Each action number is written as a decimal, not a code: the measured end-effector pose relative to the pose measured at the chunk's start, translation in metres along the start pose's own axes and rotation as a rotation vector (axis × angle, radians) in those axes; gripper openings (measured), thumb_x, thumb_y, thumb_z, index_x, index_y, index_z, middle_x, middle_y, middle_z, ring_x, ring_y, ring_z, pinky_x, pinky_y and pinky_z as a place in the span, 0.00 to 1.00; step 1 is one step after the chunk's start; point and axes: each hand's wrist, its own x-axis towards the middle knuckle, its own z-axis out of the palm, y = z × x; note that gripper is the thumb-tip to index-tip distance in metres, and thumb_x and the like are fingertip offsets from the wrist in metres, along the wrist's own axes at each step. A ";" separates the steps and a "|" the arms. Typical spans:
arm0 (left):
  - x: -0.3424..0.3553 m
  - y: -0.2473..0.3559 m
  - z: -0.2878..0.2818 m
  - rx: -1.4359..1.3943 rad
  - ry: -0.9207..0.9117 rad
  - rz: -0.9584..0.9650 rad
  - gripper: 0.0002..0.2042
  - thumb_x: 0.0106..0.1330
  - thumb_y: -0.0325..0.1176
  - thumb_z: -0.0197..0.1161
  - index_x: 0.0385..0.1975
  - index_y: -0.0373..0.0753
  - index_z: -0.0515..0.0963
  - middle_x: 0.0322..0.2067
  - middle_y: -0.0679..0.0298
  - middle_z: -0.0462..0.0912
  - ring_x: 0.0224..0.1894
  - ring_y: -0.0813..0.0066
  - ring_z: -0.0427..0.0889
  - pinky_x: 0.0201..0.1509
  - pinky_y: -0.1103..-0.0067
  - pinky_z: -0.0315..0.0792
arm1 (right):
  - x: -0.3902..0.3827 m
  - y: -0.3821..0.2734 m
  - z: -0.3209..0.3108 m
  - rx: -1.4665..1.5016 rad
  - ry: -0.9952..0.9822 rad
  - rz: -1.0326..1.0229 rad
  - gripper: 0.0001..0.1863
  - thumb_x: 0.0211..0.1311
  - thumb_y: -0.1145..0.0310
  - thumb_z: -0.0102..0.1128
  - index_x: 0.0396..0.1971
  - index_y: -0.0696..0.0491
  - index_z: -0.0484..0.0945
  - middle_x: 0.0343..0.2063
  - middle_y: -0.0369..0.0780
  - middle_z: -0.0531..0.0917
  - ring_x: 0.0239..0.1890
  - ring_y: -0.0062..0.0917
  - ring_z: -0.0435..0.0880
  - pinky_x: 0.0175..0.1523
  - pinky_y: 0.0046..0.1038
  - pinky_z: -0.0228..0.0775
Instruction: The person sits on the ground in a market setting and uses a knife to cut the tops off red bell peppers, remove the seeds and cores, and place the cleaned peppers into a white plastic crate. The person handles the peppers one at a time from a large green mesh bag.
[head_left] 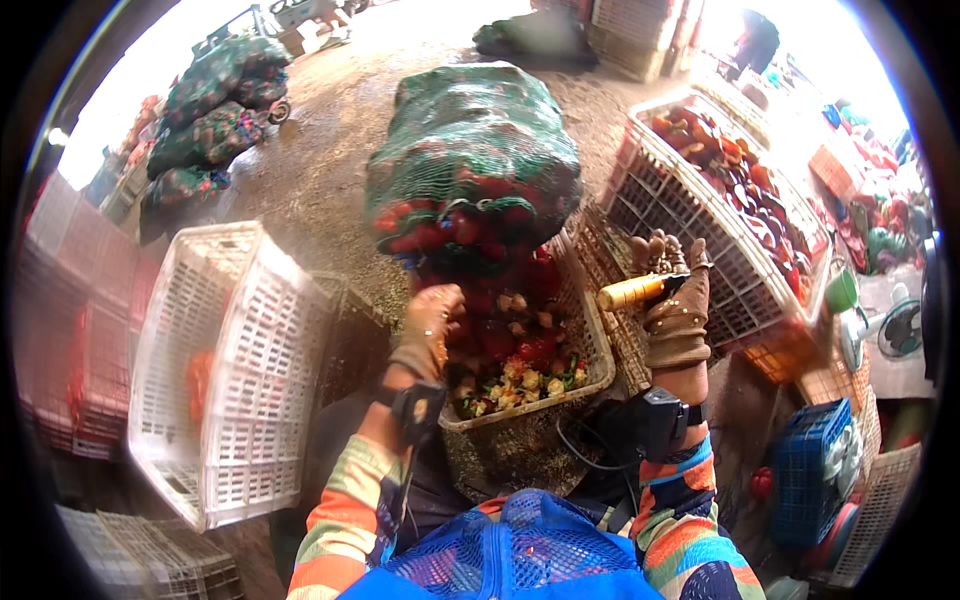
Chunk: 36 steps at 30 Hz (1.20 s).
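In front of me a white plastic crate holds red peppers and a heap of pale pepper cores with green stems at its near end. A bulging green mesh sack of red peppers rests over its far end. My left hand, in a brown glove, is closed above the crate's left side, below the sack. What it holds, if anything, is hidden. To the crate's right, my brown-gloved right hand is closed on a tool with a yellow handle; the handle points left and its working end cannot be made out.
A tall white crate stands tilted on the left. At right, another white crate is filled with red pepper pieces. Beyond it are a small fan and a blue crate. More mesh sacks are stacked at far left.
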 end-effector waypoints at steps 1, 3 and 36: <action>0.017 -0.025 0.013 0.054 0.037 -0.123 0.07 0.59 0.38 0.61 0.29 0.43 0.76 0.22 0.71 0.76 0.24 0.82 0.73 0.26 0.83 0.66 | -0.003 -0.004 0.001 0.019 0.041 -0.038 0.14 0.62 0.57 0.53 0.28 0.54 0.73 0.21 0.37 0.78 0.25 0.26 0.80 0.33 0.26 0.77; 0.049 -0.085 0.015 0.310 -0.034 -0.102 0.11 0.55 0.39 0.64 0.26 0.37 0.77 0.21 0.68 0.76 0.22 0.81 0.69 0.25 0.80 0.64 | 0.025 0.017 -0.058 -0.041 -0.183 0.185 0.13 0.63 0.59 0.51 0.29 0.55 0.72 0.20 0.36 0.76 0.25 0.27 0.80 0.34 0.32 0.78; 0.016 -0.013 0.117 -0.134 -0.662 -0.486 0.22 0.62 0.43 0.58 0.52 0.36 0.67 0.46 0.59 0.77 0.42 0.70 0.79 0.47 0.71 0.73 | 0.047 0.050 -0.146 -0.395 -0.391 0.232 0.27 0.57 0.75 0.60 0.57 0.54 0.63 0.44 0.38 0.76 0.32 0.21 0.79 0.34 0.22 0.77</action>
